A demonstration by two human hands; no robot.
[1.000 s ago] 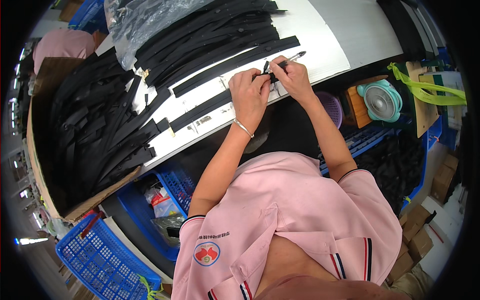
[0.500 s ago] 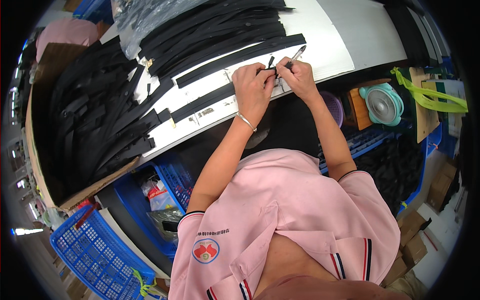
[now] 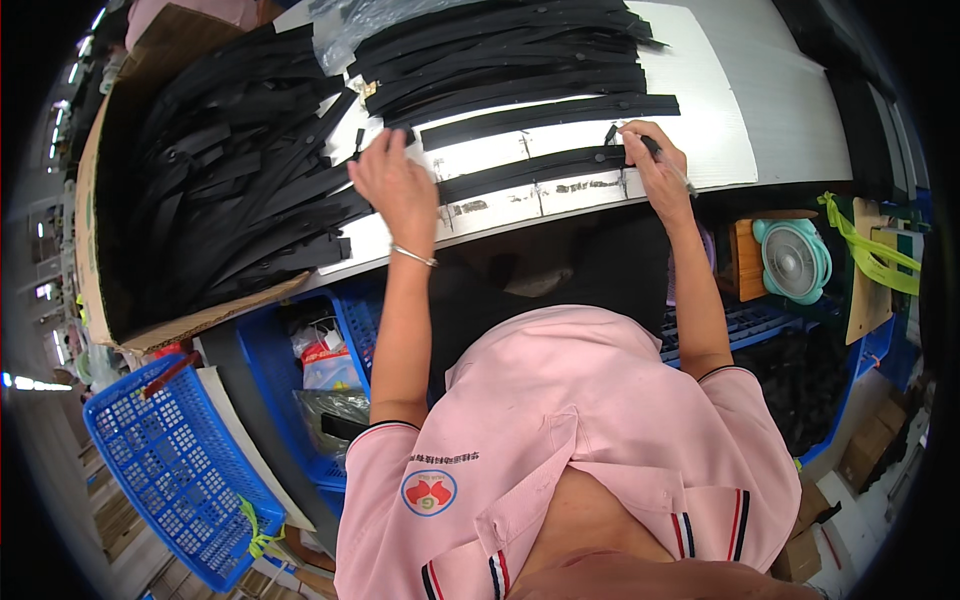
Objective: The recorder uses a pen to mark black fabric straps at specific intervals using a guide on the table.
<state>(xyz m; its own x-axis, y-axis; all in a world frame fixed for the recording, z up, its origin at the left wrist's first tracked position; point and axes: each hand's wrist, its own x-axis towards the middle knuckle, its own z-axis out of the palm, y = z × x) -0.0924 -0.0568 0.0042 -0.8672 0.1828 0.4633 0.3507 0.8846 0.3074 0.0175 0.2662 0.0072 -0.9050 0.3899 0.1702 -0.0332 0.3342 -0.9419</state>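
Observation:
My right hand [image 3: 658, 172] grips a pen [image 3: 655, 148] with a clear barrel, its fingers at the right end of a black fabric strip [image 3: 535, 170]. That strip lies flat along the near part of a white board [image 3: 490, 217] with dark ink marks. A second black strip [image 3: 550, 117] lies behind it, roughly parallel. My left hand [image 3: 397, 192] is over the board's left part, beside the loose strip ends. Motion blurs its fingers, and whether they hold anything cannot be made out. A small dark piece shows at its fingertips.
A cardboard box [image 3: 92, 225] heaped with black strips [image 3: 215, 170] stands at the left. More strips [image 3: 500, 50] lie stacked at the back, beside clear plastic [image 3: 350, 30]. Blue baskets [image 3: 180, 470] stand below left. A teal fan [image 3: 793, 260] sits at the right.
My left hand has moved left, away from my right hand, toward the loose strips. My right hand still has the pen, now tilted differently. The view has shifted, and the front strip is more exposed.

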